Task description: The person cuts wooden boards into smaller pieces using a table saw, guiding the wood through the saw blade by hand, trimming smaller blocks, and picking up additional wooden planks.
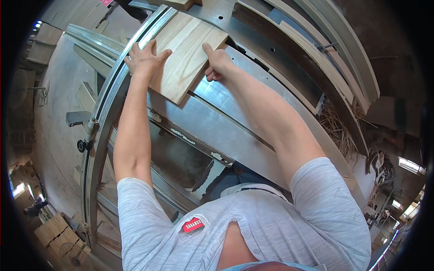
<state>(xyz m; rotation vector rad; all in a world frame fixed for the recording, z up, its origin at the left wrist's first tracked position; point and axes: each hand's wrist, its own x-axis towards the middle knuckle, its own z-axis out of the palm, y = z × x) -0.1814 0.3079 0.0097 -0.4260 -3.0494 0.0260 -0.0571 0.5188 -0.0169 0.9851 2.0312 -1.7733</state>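
A flat, pale wooden board (186, 45) with visible grain lies on the metal machine table (221, 97). Its left edge runs along a long metal rail (118, 67) with a ruled scale. My left hand (145, 58) is spread over that edge, fingers reaching onto the rail and thumb stretched across the board. At the board's right edge is my right hand (219, 62), its thumb against the wood at the near corner side and its other fingers curled in below. Whether those curled fingers touch the board's underside cannot be seen.
Long curved-looking wooden strips (312, 58) lie along the right side of the machine. Wood shavings (339, 131) are heaped near their ends. A black knob (82, 145) sticks out at the left of the frame. Stacked wood (61, 235) stands on the floor at lower left.
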